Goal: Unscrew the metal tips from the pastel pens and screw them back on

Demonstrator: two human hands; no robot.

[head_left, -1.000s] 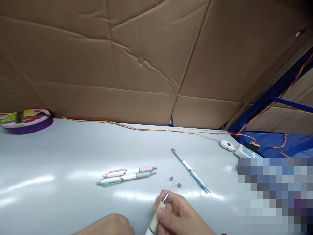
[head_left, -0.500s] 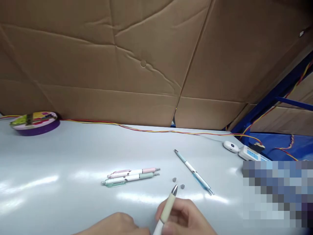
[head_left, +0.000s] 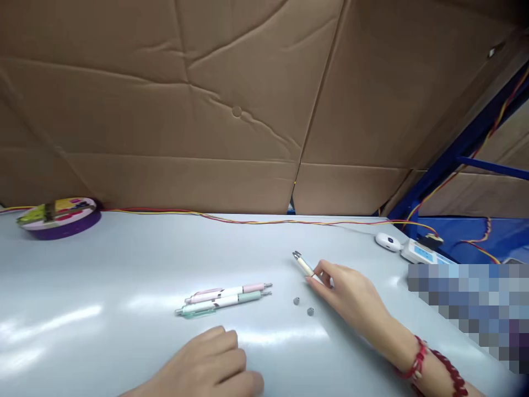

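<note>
My right hand pinches a cream and white pen at the right of the table, alongside a light blue pen that my fingers mostly hide. My left hand rests near the front edge, its fingers curled with nothing visible in them. To the left of my right hand lie a pink and white pen and a green and white pen, side by side, thin metal ends bare. Two small grey metal tips, one slightly behind the other, lie between those pens and my right hand.
A purple oval box sits at the back left. Red and yellow wires run along the table's back edge before a cardboard wall. A white power strip is at the right, near a pixelated area.
My right hand has moved away from my left hand, forward and right, carrying the cream pen beside the light blue one. My left hand shows more fully, its fingers curled.
</note>
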